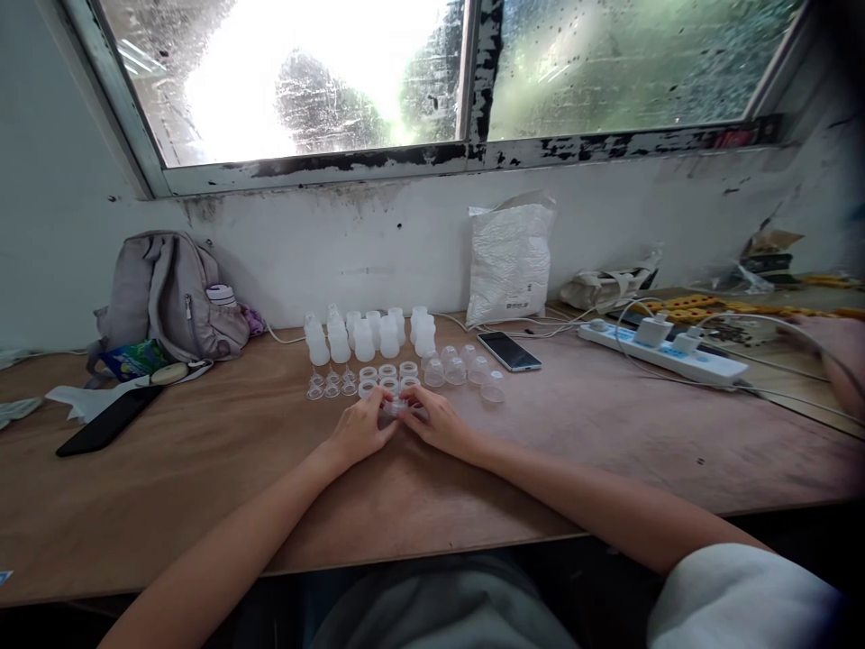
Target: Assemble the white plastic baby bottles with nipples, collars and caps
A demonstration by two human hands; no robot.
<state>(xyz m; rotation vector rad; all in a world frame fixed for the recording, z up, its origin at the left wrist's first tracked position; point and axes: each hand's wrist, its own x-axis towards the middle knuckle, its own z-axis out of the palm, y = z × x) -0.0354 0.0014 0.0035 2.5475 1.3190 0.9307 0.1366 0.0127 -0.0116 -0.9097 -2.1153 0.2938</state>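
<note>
As hands (361, 427) (442, 425) pinch a clear piece (395, 408), axis unclear, bottles (365, 341) vertical

Small clear plastic piece (395, 408), held between both hands (360, 425) (441, 424) (sides partly hidden)

This looks like a workshop: plastic bottles (365, 342) in rows, a power strip (706, 365), a wooden bench (595, 433).

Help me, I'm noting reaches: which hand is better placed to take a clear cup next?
Probably the right hand: the clear cups sit just beyond it, while the left hand is nearer the clear teats. Both seem to hold a small clear piece, so the right may need to let go first.
</note>
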